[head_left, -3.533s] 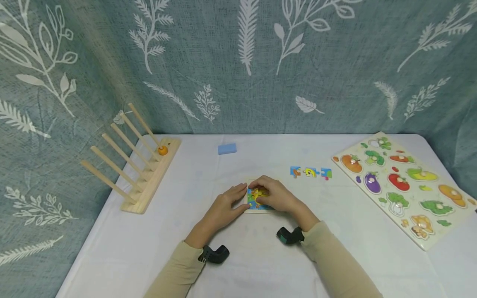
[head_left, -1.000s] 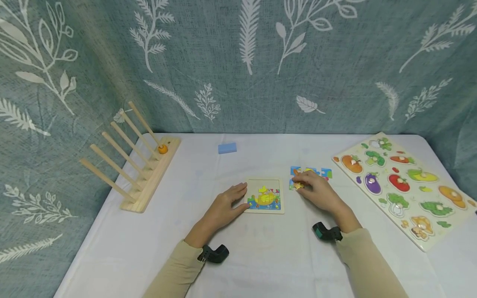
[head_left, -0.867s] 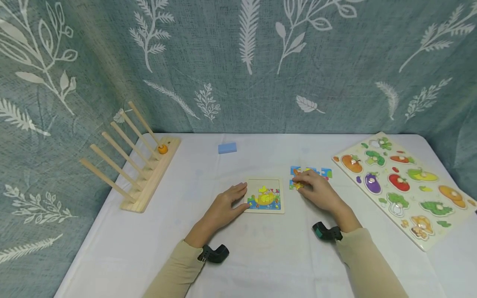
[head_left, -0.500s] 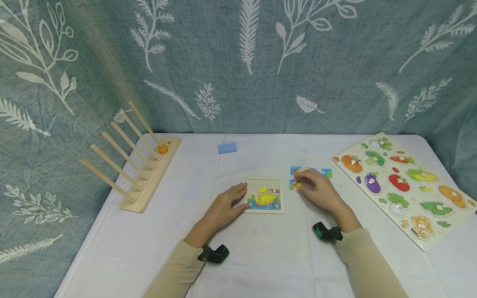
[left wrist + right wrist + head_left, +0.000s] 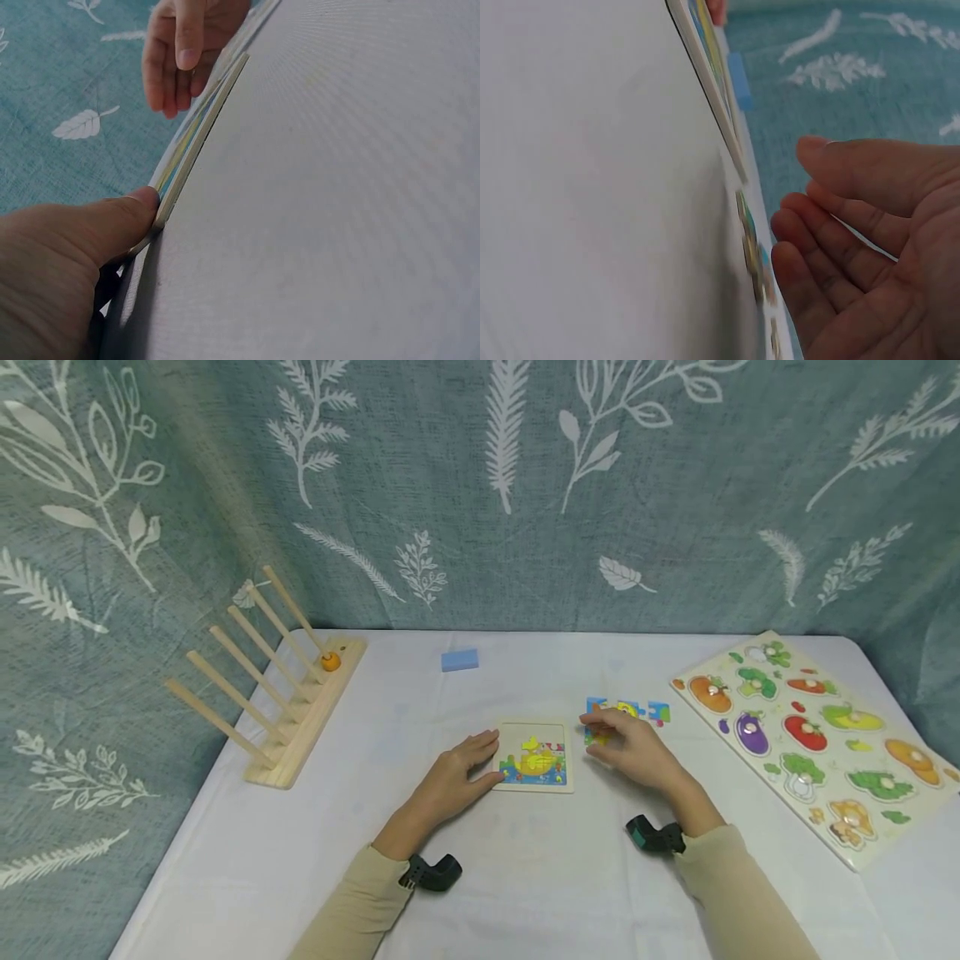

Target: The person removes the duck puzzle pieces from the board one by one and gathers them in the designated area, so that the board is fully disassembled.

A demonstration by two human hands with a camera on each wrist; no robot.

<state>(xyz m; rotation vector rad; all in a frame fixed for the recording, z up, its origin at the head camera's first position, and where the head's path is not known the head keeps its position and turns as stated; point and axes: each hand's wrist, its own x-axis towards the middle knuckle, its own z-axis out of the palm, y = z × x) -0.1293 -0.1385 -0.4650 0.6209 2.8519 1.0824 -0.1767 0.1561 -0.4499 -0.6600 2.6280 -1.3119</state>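
A small wooden puzzle tray [image 5: 569, 764] lies mid-table, its lower part filled with a yellow duck picture over blue water and its upper part bare. My left hand [image 5: 457, 777] rests at the tray's left edge, fingers extended and thumb on the lower left corner; the left wrist view shows that thumb [image 5: 131, 217] on the rim. Right of the tray, my right hand [image 5: 633, 747] hovers over loose jigsaw pieces [image 5: 659, 712], its thumb and fingers apart. In the right wrist view nothing sits between those fingers [image 5: 821, 232]. The hand partly covers a lower piece [image 5: 592, 737].
A pegged wooden stand [image 5: 300, 739] with one orange bead [image 5: 330, 661] stands at the left. At the back lies a blue block [image 5: 459, 660]. A vegetable knob-puzzle board [image 5: 832, 814] lies at the right, and a patterned curtain [image 5: 465, 460] hangs behind the table.
My right hand has gone from the tray to the loose pieces, where a lower piece now lies. Since half a second ago its fingers have parted and drawn slightly left. The left hand stays put.
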